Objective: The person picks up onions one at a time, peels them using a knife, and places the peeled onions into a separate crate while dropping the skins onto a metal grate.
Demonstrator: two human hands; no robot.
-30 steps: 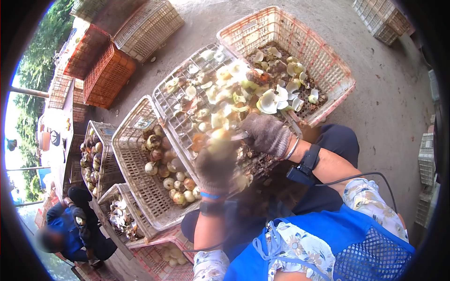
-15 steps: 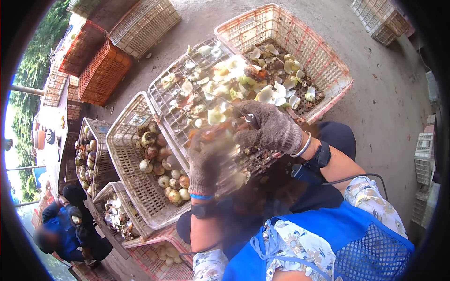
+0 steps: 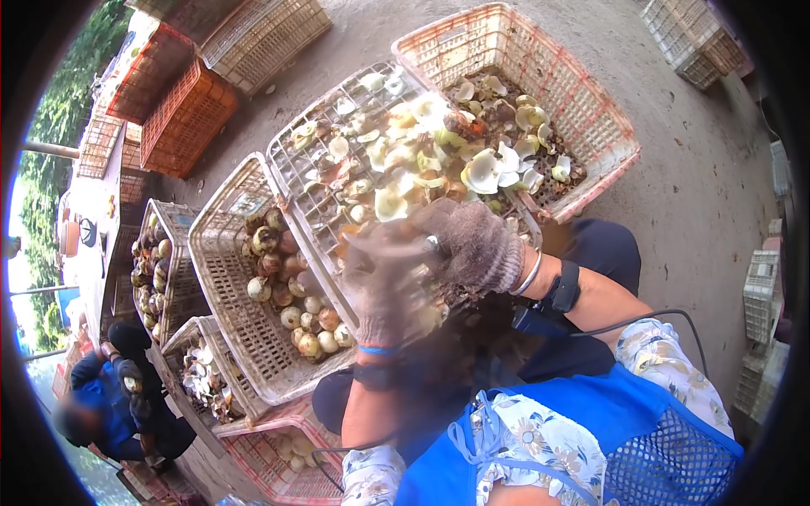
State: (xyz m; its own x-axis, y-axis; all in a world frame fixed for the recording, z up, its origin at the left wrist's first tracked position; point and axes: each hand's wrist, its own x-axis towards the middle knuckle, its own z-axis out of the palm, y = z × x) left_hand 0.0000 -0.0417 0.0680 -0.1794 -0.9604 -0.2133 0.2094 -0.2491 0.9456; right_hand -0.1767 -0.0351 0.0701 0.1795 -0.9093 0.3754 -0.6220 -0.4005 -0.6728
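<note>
My right hand [image 3: 481, 244], in a brown, dirty knitted glove, is closed around a small tool with a shiny metal end [image 3: 433, 243]; its kind is hidden by the fingers. Close beside it, my gloved left hand [image 3: 380, 282] is smeared by motion, so its fingers and anything in them cannot be made out. Both hands are over the near edge of a white plastic grid [image 3: 308, 221], which is strewn with pale onion peels [image 3: 391, 205]. To the left, whole onions [image 3: 310, 320] lie in a white crate [image 3: 221, 278].
A red-and-white crate [image 3: 582, 110] beyond the grid holds peels and scraps. At left stand another crate of onions [image 3: 181, 244], a crate of peels [image 3: 187, 337] and a pink crate [image 3: 278, 481]. Orange crates [image 3: 187, 118] stand behind. A co-worker in blue [image 3: 110, 405] sits lower left.
My right hand has moved slightly left and down, closer to my left hand. My left hand remains blurred at nearly the same spot. The view has shifted a little.
</note>
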